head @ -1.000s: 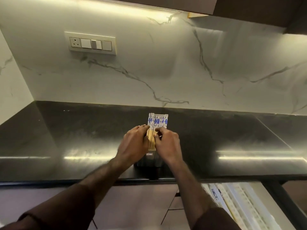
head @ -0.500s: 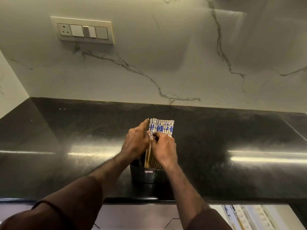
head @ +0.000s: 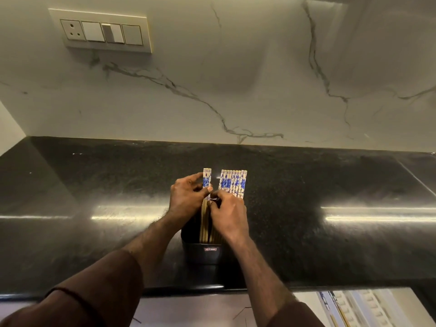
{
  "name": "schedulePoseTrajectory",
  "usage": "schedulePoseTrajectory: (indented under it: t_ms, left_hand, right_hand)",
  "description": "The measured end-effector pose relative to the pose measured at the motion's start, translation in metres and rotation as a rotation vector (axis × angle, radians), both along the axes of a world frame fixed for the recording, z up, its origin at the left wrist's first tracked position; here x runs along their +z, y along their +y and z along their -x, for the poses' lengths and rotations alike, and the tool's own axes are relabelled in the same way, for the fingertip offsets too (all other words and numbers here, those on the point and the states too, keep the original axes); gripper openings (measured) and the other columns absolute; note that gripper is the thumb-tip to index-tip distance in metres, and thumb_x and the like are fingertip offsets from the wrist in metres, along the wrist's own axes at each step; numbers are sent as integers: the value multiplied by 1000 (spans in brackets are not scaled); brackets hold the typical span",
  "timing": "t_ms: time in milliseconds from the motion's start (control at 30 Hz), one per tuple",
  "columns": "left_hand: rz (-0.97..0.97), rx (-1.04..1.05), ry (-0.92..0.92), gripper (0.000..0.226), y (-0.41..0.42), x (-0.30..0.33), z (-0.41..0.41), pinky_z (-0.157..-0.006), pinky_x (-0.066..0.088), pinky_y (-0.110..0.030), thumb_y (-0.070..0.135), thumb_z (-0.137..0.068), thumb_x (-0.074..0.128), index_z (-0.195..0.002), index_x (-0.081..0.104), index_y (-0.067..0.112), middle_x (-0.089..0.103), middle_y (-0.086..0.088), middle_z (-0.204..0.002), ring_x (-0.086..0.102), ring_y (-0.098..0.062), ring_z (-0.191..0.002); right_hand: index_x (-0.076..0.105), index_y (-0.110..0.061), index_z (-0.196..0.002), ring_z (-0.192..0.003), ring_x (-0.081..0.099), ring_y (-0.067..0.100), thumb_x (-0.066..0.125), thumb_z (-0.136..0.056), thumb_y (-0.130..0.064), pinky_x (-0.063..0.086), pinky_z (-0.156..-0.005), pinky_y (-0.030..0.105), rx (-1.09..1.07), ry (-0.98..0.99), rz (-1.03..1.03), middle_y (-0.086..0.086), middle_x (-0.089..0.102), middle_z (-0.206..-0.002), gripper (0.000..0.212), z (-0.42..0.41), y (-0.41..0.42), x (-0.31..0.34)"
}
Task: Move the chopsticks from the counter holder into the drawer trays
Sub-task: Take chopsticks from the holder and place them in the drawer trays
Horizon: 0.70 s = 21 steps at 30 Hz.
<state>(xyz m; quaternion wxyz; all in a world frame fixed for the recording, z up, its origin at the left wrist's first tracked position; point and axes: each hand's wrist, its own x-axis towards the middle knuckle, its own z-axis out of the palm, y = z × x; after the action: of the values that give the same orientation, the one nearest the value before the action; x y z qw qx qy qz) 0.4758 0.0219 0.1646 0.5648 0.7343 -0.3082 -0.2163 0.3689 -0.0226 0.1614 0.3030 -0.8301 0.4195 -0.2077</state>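
Note:
A black holder (head: 204, 252) stands on the dark counter near its front edge. Several wooden chopsticks (head: 233, 182) with blue-and-white tops stand in it. My left hand (head: 186, 199) pinches a small group of chopsticks (head: 207, 179), held apart to the left of the rest. My right hand (head: 230, 214) lies over the shafts of the larger bunch with its fingers curled on them. A gap shows between the two groups at the tops. The open drawer's white trays (head: 361, 308) show at the bottom right, below the counter edge.
The black counter (head: 330, 185) runs left and right of the holder. A marble backsplash (head: 236, 79) rises behind, with a switch panel (head: 101, 31) at the upper left. A pale cabinet front (head: 188, 310) lies below the counter edge.
My left hand has drawn a few chopsticks leftward away from the bunch, opening a gap. The camera has tilted, so the holder sits lower in view.

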Motion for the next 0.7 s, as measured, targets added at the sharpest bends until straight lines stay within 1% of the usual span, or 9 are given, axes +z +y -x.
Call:
schedulePoseTrajectory:
  t_ms: [100, 167, 200, 267, 333, 433, 533, 633, 700]
  left_hand:
    - [73, -33, 117, 29, 9, 14, -2, -66, 54, -14, 3, -76, 76, -101, 70, 17, 75, 1, -88, 72, -3, -77]
    - [114, -70, 141, 25, 16, 29, -4, -70, 57, -20, 2, -75, 75, -95, 71, 17, 76, -1, -88, 73, -8, -80]
    - [134, -87, 127, 26, 20, 38, -5, -74, 58, -24, 1, -75, 75, -94, 71, 18, 75, -2, -90, 73, -10, -83]
    - [170, -113, 83, 27, 28, 59, -7, -81, 58, -29, 1, -76, 73, -97, 70, 17, 75, -3, -92, 72, -14, -88]
    - [212, -152, 47, 27, 36, 82, -6, -82, 58, -29, 0, -77, 71, -100, 69, 14, 74, -5, -95, 72, -16, -90]
    - [285, -190, 32, 27, 51, 115, -1, -80, 58, -29, -2, -78, 69, -102, 69, 10, 75, -8, -95, 72, -19, -91]
    - [327, -168, 20, 28, 65, 143, 8, -78, 58, -26, -1, -77, 70, -104, 68, 9, 75, -7, -96, 72, -17, -90]
    - [369, -128, 5, 32, 82, 166, 20, -74, 58, -25, 1, -77, 71, -108, 67, 6, 74, -6, -96, 73, -16, -87]
    - [400, -111, 14, 30, 96, 177, 29, -70, 58, -22, 0, -77, 70, -106, 67, 7, 74, -4, -94, 73, -15, -84]
  right_hand:
    - [67, -20, -112, -88, 67, 12, 61, -91, -22, 59, -80, 35, 43, -47, -11, -1, 73, -99, 22, 0, 1, 4]
    - [70, -18, -106, -83, 67, 10, 63, -89, -23, 59, -78, 36, 93, -82, -34, -1, 72, -93, 18, 0, -1, 11]
    - [70, -18, -105, -84, 68, 10, 64, -89, -24, 59, -80, 35, 123, -90, -57, -1, 73, -94, 18, 0, -2, 15]
    - [70, -19, -109, -91, 67, 9, 67, -88, -27, 58, -85, 34, 188, -95, -99, -1, 73, -103, 23, 0, -2, 25]
    - [69, -19, -112, -92, 67, 7, 70, -86, -29, 57, -87, 33, 236, -122, -118, -2, 73, -106, 27, 0, 0, 35]
    - [71, -20, -108, -90, 69, 7, 70, -86, -27, 57, -86, 34, 263, -218, -144, -2, 75, -99, 24, 3, 10, 52]
    - [71, -17, -108, -87, 70, 9, 71, -85, -23, 58, -84, 35, 298, -287, -154, -1, 75, -95, 24, 10, 21, 70]
    - [70, -15, -106, -85, 70, 9, 71, -85, -22, 59, -84, 35, 352, -274, -156, -1, 74, -93, 22, 23, 35, 83]
    - [70, -15, -106, -88, 70, 9, 71, -86, -22, 58, -86, 36, 386, -251, -205, -1, 74, -95, 21, 35, 46, 90]
